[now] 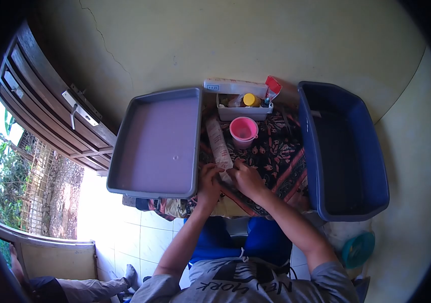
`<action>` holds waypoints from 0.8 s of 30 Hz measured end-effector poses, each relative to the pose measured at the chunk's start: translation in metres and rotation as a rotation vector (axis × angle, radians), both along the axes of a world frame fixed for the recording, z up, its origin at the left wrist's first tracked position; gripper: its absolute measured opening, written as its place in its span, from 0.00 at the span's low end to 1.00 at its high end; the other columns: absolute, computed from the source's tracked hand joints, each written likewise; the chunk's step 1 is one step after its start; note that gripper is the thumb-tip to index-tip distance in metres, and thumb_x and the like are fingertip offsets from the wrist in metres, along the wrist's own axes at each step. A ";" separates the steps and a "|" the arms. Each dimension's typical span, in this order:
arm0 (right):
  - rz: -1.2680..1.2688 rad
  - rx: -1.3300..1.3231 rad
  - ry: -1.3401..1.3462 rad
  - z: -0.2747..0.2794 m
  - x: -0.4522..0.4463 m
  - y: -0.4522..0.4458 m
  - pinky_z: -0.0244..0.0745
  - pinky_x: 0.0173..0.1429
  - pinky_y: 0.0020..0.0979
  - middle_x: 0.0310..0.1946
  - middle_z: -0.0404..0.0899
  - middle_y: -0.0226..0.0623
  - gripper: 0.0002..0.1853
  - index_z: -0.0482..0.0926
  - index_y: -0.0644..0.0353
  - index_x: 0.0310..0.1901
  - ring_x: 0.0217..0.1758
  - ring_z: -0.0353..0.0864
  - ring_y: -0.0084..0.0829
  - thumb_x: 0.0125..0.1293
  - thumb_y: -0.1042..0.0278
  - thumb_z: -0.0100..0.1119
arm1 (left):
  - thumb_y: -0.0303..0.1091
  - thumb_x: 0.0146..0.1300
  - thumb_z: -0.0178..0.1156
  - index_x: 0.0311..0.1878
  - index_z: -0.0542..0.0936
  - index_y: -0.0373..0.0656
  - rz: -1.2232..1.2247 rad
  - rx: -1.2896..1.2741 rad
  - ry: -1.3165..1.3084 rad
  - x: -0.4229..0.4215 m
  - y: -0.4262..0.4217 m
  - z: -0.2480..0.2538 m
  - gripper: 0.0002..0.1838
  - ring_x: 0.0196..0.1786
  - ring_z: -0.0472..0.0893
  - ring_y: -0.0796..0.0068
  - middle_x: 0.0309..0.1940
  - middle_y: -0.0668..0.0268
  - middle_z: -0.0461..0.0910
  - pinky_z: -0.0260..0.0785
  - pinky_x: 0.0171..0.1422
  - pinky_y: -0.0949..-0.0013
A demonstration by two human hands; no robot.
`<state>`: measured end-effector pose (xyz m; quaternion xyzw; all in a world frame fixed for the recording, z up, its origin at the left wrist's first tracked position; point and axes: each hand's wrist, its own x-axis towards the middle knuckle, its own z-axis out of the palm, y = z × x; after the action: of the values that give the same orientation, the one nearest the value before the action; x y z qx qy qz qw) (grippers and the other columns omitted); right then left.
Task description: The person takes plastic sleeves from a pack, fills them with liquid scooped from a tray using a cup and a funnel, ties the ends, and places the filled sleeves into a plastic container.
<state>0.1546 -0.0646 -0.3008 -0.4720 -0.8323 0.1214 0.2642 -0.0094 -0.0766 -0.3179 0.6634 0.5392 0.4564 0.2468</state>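
A long, narrow pack in clear plastic with red print (pixel 218 144) lies on the patterned cloth, its near end by my fingertips. My left hand (pixel 209 183) is closed in a pinch at a thin clear plastic piece (pixel 227 177) beside that end. From the other side my right hand (pixel 246 180) pinches the same piece, fingers bent. Whether the piece is part of the pack or separate, I cannot tell. Just beyond my hands stands a pink cup (pixel 244 132), upright; what is inside is hard to make out.
On the left is a grey tray (pixel 199 146) of pale purple liquid. A deep blue bin (pixel 312 156) stands at right. Behind the cup, a grey box (pixel 240 114) holds a yellow-lidded jar (pixel 250 100); a white long packet (pixel 233 86) lies behind. Another person's leg (pixel 92 289) shows lower left.
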 end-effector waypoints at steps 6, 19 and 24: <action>-0.069 0.070 0.104 -0.004 0.000 0.003 0.78 0.36 0.43 0.32 0.75 0.41 0.06 0.82 0.59 0.35 0.35 0.82 0.46 0.55 0.76 0.59 | 0.16 0.58 0.49 0.40 0.81 0.38 0.015 -0.005 0.012 0.004 -0.003 0.005 0.13 0.55 0.75 0.55 0.50 0.56 0.74 0.66 0.62 0.60; -0.064 -0.041 0.402 -0.007 0.004 0.015 0.77 0.40 0.41 0.29 0.81 0.45 0.04 0.83 0.64 0.30 0.34 0.82 0.47 0.51 0.76 0.65 | 0.20 0.57 0.54 0.38 0.85 0.40 -0.043 -0.044 0.101 -0.001 -0.013 0.006 0.11 0.53 0.76 0.58 0.55 0.55 0.72 0.68 0.59 0.60; -0.075 -0.071 0.420 0.005 0.006 0.013 0.77 0.41 0.40 0.30 0.81 0.48 0.05 0.83 0.66 0.30 0.34 0.83 0.47 0.50 0.76 0.65 | 0.25 0.58 0.58 0.43 0.86 0.43 -0.064 -0.037 0.198 0.004 -0.018 0.012 0.12 0.57 0.75 0.54 0.58 0.52 0.71 0.67 0.61 0.59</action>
<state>0.1610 -0.0519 -0.2956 -0.4759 -0.7361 0.2365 0.4193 -0.0058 -0.0948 -0.3056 0.7173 0.5480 0.3705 0.2189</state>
